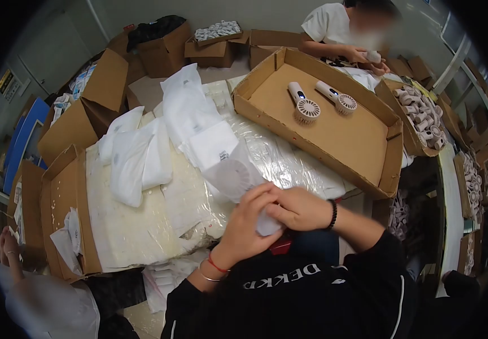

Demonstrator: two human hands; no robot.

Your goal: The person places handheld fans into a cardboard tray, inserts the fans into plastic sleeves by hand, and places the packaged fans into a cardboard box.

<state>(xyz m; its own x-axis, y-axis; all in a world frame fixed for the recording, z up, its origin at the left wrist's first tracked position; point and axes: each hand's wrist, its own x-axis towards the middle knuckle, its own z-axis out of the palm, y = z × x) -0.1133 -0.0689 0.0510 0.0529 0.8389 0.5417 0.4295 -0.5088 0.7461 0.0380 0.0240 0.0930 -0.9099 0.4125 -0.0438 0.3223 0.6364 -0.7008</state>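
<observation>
In front of my body I hold a handheld fan inside a frosted white plastic bag; its round grille shows faintly through the film. My left hand, with a red cord and a bangle at the wrist, is wrapped around the handle end. My right hand, with a black bead bracelet, closes over the same end, its thumb and fingers against the bag. The lower part of the handle is hidden by my fingers. Just beyond the fan lies a stack of white bags with small print on top.
Two bare handheld fans lie in a shallow cardboard tray at the right. White pouches rest on the plastic-covered table. A cardboard box stands left. A co-worker holds a fan at the back; another person is lower left.
</observation>
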